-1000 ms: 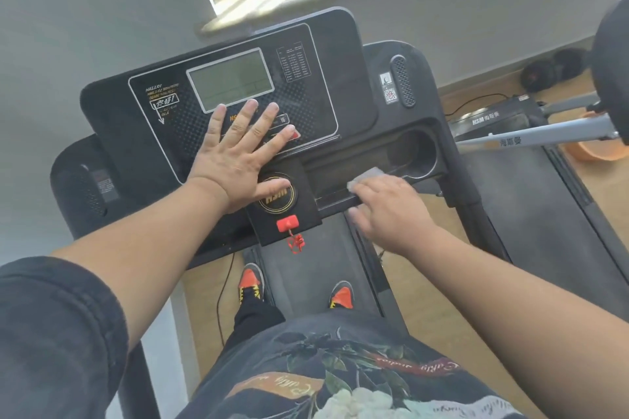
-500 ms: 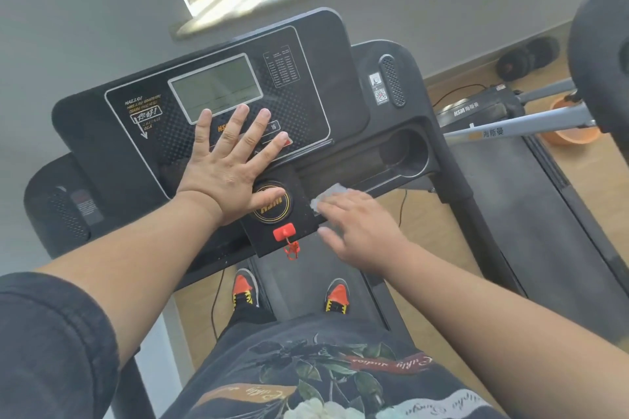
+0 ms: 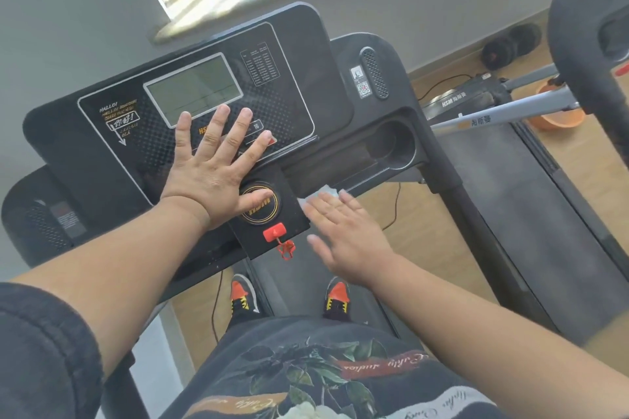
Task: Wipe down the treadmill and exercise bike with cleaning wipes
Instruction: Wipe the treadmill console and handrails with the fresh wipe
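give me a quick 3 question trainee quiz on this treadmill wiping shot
1. True or false: the left hand lies flat, fingers spread, on the console.
2. Which hand presses the wipe? A) left B) right C) neither
3. Fill in: the red safety key sits just below the round ____ knob.

Key
1. True.
2. B: the right hand has straight fingers on the wipe at the console's lower edge.
3. HSM.
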